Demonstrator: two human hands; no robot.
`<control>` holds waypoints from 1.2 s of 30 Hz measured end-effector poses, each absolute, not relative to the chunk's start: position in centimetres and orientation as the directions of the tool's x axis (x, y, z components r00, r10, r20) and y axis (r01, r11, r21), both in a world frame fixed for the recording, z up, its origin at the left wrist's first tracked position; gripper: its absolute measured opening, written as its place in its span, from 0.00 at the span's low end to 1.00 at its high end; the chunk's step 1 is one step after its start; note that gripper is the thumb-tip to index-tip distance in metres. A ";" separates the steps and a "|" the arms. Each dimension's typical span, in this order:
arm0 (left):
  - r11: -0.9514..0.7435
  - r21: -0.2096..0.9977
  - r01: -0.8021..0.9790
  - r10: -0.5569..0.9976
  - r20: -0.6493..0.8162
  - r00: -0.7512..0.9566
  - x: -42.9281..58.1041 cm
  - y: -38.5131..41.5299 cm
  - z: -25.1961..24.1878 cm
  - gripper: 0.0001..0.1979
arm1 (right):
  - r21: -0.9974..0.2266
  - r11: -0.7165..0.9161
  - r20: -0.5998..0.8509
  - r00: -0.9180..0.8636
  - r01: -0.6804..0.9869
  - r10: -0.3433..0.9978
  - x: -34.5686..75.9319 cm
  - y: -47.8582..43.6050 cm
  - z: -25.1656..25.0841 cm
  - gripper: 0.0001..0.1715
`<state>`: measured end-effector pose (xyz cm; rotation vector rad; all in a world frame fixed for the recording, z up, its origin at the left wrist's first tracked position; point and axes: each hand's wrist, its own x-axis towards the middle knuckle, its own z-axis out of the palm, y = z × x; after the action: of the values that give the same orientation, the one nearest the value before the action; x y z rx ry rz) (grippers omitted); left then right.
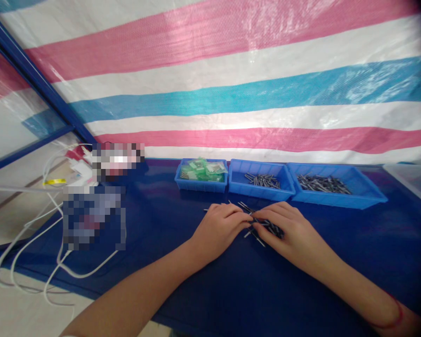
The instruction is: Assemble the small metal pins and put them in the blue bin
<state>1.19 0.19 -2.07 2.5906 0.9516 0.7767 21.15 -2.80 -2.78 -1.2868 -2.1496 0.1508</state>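
Note:
My left hand (224, 227) is closed, its fingertips pinched together, with thin metal rod ends poking out past its far side. Close against it, my right hand (288, 230) curls its fingers and thumb over a small pile of thin metal rods (274, 229), partly dark and partly silver. The fingertips of both hands meet at the left edge of this pile. A few rods lie crosswise on the dark blue table (210, 290) around the fingers. Which rods each hand pinches is mostly hidden by the fingers.
Behind the hands stand three blue bins: one (201, 187) with green-and-clear packets, one (238, 186) and another (366, 199) with loose metal rods. A translucent container (412, 180) is at far right. White cables (87, 276) and blurred-out items are on the left.

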 end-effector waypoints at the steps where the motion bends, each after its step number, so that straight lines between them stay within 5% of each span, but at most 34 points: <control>1: -0.739 0.460 0.493 0.669 0.411 0.619 1.2 0.2 -2.0 0.09 | -0.405 0.523 0.455 -0.330 0.750 0.827 21.1 -2.8 -2.8 0.08; 6: -0.690 0.647 0.324 0.705 0.500 0.503 1.5 -0.2 -1.5 0.08 | -0.502 0.537 0.469 -0.309 0.678 0.828 20.6 -3.1 -2.6 0.08; 15: -0.586 0.771 0.249 0.800 0.502 0.328 1.5 -0.1 -0.9 0.05 | -0.721 0.438 0.385 -0.215 0.537 0.897 20.4 -3.1 -2.0 0.07; 24: -0.573 0.765 0.293 0.770 0.380 0.513 1.8 -0.3 -1.4 0.10 | -0.799 0.373 0.402 -0.042 0.472 0.915 20.5 -3.3 -2.2 0.04; 36: -0.584 0.751 0.309 0.747 0.347 0.568 2.1 -0.6 -1.2 0.08 | -0.800 0.465 0.465 -0.096 0.379 0.880 19.8 -3.9 -2.1 0.03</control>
<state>2.08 -0.63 -1.19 2.1601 0.8405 0.8836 19.83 -3.90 -2.07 -1.0942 -1.6855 0.6092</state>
